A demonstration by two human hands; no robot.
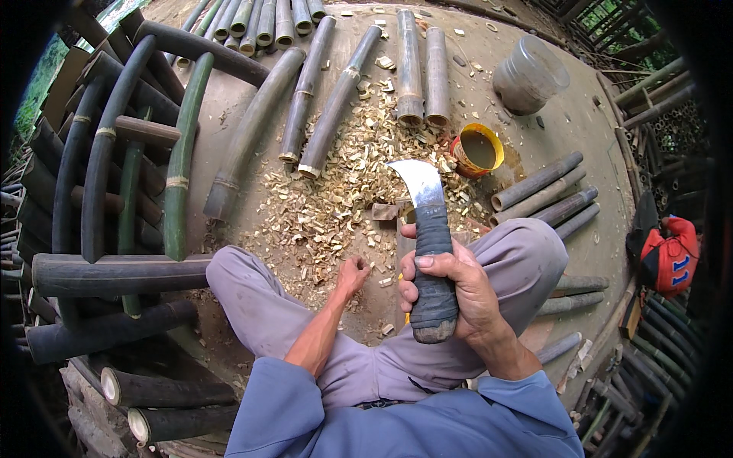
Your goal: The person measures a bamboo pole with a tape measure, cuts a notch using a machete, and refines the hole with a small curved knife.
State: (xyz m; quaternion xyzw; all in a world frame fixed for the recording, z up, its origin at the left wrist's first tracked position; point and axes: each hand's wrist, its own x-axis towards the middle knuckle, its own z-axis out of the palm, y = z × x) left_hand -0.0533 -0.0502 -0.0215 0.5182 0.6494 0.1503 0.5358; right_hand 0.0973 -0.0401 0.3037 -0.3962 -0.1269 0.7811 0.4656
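Observation:
My right hand [466,286] is wrapped around the black-bound handle of a hooked knife [422,182]. Its curved, shiny blade points up, with the tip bent to the left. Low between my knees, my left hand [353,276] has its fingers curled together beside the bamboo chips [305,237]; whether anything is in them is hidden. Just beyond the left hand a small reddish-brown block [384,212] lies among the chips. A narrow wooden piece [404,256] stands partly hidden behind the knife hand.
Dark bamboo poles [336,107] lie ahead, with more bundled at the back. A bamboo frame [179,153] stands at left. Front right are a red-and-yellow pail [463,153] of murky water and a clear plastic tub [527,76]. Short bamboo lengths [546,187] lie beside my right knee.

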